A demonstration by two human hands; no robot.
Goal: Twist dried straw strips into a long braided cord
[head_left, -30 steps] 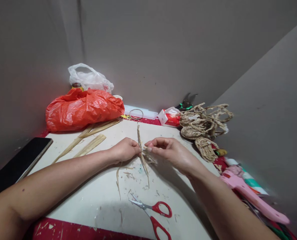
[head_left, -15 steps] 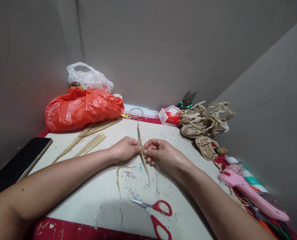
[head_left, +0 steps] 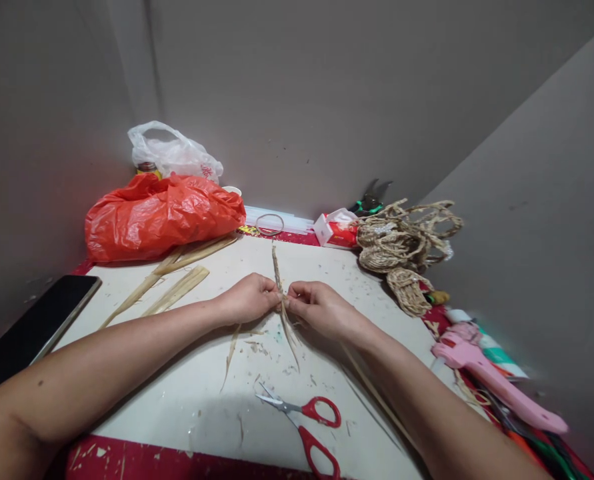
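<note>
My left hand [head_left: 249, 299] and my right hand [head_left: 317, 308] meet over the middle of the white board [head_left: 191, 400]. Both pinch a thin bundle of dried straw strips [head_left: 279, 277] that stands between them, its top pointing away and its loose ends trailing toward me. The fingers of both hands are closed on the straw. One long strand runs from under my right hand along my right forearm toward me. Red-handled scissors [head_left: 307, 420] lie open on the board just in front of my hands.
An orange plastic bag [head_left: 161, 213] and a white bag [head_left: 174, 153] sit at the back left, flat straw stalks [head_left: 174, 277] beside them. A dark phone [head_left: 37, 327] lies left. Woven straw rope pieces [head_left: 401, 247], a tissue pack [head_left: 337, 230], pliers and a pink tool [head_left: 491, 383] lie right. Grey walls enclose the board.
My right hand has drawn in from spread fingers to a closed pinch against my left hand on the straw. A long strand now trails along my right forearm.
</note>
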